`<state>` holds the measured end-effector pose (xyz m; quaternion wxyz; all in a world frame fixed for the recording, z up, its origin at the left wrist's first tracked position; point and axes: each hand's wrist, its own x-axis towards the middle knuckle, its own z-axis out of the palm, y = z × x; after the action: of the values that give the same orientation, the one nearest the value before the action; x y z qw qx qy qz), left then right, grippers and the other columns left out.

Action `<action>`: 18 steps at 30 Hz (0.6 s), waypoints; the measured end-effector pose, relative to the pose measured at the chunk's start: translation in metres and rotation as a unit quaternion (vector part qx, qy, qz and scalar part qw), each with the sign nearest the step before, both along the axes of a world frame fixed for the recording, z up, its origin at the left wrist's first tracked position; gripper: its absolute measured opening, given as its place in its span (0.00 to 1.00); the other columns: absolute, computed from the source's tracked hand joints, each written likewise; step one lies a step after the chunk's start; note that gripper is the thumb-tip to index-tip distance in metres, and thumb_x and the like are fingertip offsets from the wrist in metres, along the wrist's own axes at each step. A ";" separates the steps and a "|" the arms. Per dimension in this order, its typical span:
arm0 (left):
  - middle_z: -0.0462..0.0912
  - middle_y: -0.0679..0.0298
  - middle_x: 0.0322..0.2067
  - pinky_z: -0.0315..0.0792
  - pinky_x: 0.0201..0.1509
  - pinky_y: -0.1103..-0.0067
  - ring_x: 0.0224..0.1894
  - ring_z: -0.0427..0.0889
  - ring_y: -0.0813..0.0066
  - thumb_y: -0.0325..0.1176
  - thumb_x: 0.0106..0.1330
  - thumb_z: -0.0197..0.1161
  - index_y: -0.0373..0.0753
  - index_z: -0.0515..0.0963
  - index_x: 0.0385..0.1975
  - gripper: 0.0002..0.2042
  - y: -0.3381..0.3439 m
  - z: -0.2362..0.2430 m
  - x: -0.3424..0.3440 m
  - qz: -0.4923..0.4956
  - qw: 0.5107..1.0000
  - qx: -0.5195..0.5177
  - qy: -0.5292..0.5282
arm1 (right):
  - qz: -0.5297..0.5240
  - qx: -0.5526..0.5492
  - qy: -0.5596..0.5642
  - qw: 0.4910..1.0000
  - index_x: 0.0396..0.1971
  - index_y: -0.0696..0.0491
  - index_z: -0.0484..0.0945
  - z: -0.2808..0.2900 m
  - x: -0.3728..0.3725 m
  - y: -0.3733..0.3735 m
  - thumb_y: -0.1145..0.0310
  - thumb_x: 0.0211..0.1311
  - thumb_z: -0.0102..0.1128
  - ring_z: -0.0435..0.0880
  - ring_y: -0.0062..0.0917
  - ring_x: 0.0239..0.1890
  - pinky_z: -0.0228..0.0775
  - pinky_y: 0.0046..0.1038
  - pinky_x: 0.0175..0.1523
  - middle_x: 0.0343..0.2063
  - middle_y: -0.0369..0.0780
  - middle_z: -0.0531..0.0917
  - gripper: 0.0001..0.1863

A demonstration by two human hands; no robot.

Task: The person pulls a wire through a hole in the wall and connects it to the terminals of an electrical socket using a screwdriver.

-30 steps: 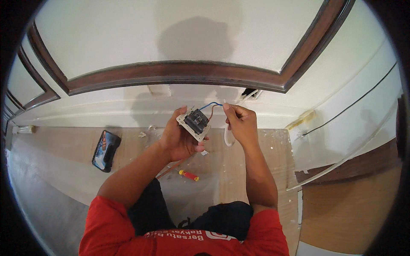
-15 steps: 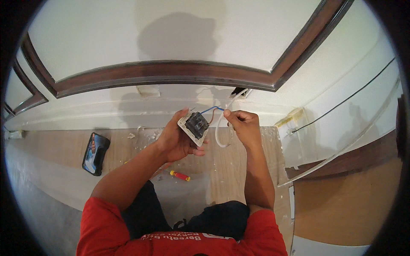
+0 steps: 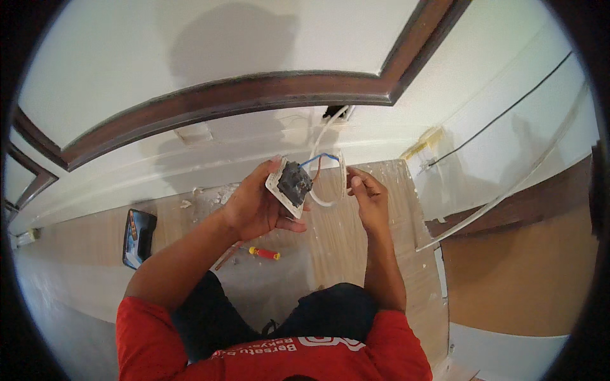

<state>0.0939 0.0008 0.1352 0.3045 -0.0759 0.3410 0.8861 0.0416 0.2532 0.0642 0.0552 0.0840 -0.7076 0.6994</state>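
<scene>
My left hand (image 3: 254, 200) is closed around the edges of a square wall socket or switch (image 3: 293, 184), with its black back turned up and a white faceplate beneath. A blue wire (image 3: 325, 155) and a brown wire (image 3: 318, 169) run from that back to a white cable (image 3: 324, 202). The cable loops and leads up to a dark recessed opening (image 3: 334, 112) in the wall. Beside the cable's raised end, my right hand (image 3: 370, 195) has its fingers partly curled and apart, fingertips close to the cable; whether they touch it is unclear.
A red-and-yellow-handled screwdriver (image 3: 264, 253) lies on the floor below my left forearm. A black case (image 3: 139, 238) sits at left. White debris (image 3: 222, 193) lies along the wall. A black cable (image 3: 502, 120) crosses the right-hand wall, and brown moulding (image 3: 241, 89) frames the wall panel.
My right hand has let go of the blue wire and moved slightly down and right, its fingers loosening. The view has shifted and turned a little; my left hand keeps its hold.
</scene>
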 end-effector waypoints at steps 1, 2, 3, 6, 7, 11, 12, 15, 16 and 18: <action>0.85 0.49 0.41 0.85 0.43 0.56 0.38 0.87 0.54 0.62 0.71 0.44 0.36 0.72 0.58 0.33 0.003 0.000 -0.004 -0.011 1.000 0.011 0.012 | -0.041 -0.014 -0.030 0.999 0.42 0.60 0.83 -0.014 0.003 0.007 0.58 0.71 0.59 0.79 0.15 0.32 0.71 0.21 0.38 0.29 0.36 0.85 0.18; 0.85 0.49 0.41 0.84 0.44 0.56 0.39 0.87 0.55 0.61 0.71 0.44 0.36 0.72 0.57 0.32 0.004 -0.001 -0.009 -0.021 0.999 0.022 0.022 | -0.082 -0.029 -0.062 0.994 0.42 0.60 0.83 -0.032 0.007 0.015 0.59 0.71 0.58 0.79 0.16 0.32 0.71 0.21 0.38 0.29 0.36 0.84 0.18; 0.85 0.49 0.41 0.84 0.44 0.55 0.40 0.87 0.55 0.61 0.72 0.44 0.36 0.72 0.57 0.32 0.004 -0.006 -0.009 -0.028 0.999 0.031 0.021 | -0.120 -0.043 -0.104 0.986 0.42 0.60 0.83 -0.056 0.016 0.019 0.59 0.72 0.57 0.80 0.18 0.31 0.72 0.22 0.38 0.28 0.36 0.84 0.18; 0.85 0.51 0.42 0.83 0.47 0.57 0.41 0.87 0.57 0.60 0.72 0.45 0.36 0.72 0.57 0.31 0.008 0.002 -0.017 -0.056 0.996 0.010 0.063 | -0.146 -0.038 -0.242 0.958 0.42 0.60 0.83 -0.129 0.047 0.022 0.59 0.70 0.60 0.81 0.21 0.30 0.73 0.25 0.37 0.27 0.37 0.84 0.17; 0.85 0.51 0.42 0.83 0.48 0.57 0.41 0.87 0.57 0.60 0.72 0.46 0.37 0.73 0.56 0.31 0.015 0.005 -0.018 -0.060 0.997 -0.012 0.056 | -0.103 0.040 -0.249 0.962 0.42 0.59 0.83 -0.162 0.059 0.021 0.59 0.68 0.60 0.82 0.24 0.29 0.74 0.27 0.37 0.26 0.39 0.85 0.17; 0.85 0.55 0.39 0.81 0.49 0.63 0.40 0.87 0.62 0.60 0.70 0.52 0.38 0.76 0.52 0.29 0.040 -0.012 -0.013 -0.096 0.992 -0.072 0.031 | 0.122 0.313 -0.202 0.920 0.44 0.57 0.83 -0.224 0.128 -0.036 0.59 0.63 0.62 0.85 0.41 0.37 0.76 0.38 0.46 0.34 0.47 0.86 0.18; 0.84 0.57 0.37 0.81 0.49 0.64 0.39 0.86 0.63 0.59 0.70 0.54 0.38 0.76 0.51 0.28 0.053 -0.016 -0.012 -0.109 0.990 -0.089 0.025 | 0.154 0.342 -0.111 0.920 0.46 0.55 0.82 -0.245 0.140 -0.047 0.58 0.63 0.62 0.83 0.43 0.45 0.73 0.40 0.51 0.41 0.49 0.84 0.18; 0.83 0.60 0.35 0.80 0.49 0.66 0.39 0.85 0.64 0.57 0.68 0.58 0.39 0.78 0.47 0.25 0.083 -0.028 -0.009 -0.136 0.981 -0.136 0.010 | 0.237 0.354 0.008 0.905 0.52 0.53 0.79 -0.262 0.152 -0.070 0.60 0.62 0.62 0.76 0.44 0.57 0.67 0.42 0.61 0.53 0.50 0.79 0.21; 0.83 0.60 0.34 0.80 0.49 0.67 0.40 0.84 0.64 0.56 0.68 0.60 0.39 0.78 0.46 0.24 0.089 -0.032 -0.006 -0.143 0.978 -0.150 0.006 | 0.262 0.347 0.023 0.900 0.53 0.53 0.78 -0.258 0.153 -0.077 0.60 0.62 0.62 0.73 0.44 0.60 0.65 0.42 0.63 0.55 0.50 0.77 0.22; 0.80 0.61 0.35 0.79 0.47 0.69 0.39 0.82 0.66 0.56 0.65 0.63 0.38 0.79 0.44 0.24 0.106 -0.038 -0.007 -0.139 0.981 -0.133 0.013 | 0.268 0.317 0.030 0.910 0.53 0.54 0.77 -0.288 0.151 -0.075 0.63 0.60 0.61 0.73 0.46 0.59 0.66 0.42 0.62 0.54 0.51 0.77 0.22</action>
<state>0.0867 0.1068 0.0968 0.4077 -0.0563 0.4669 0.7827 0.1929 0.1777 -0.2239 -0.1426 0.3042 -0.8408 0.4244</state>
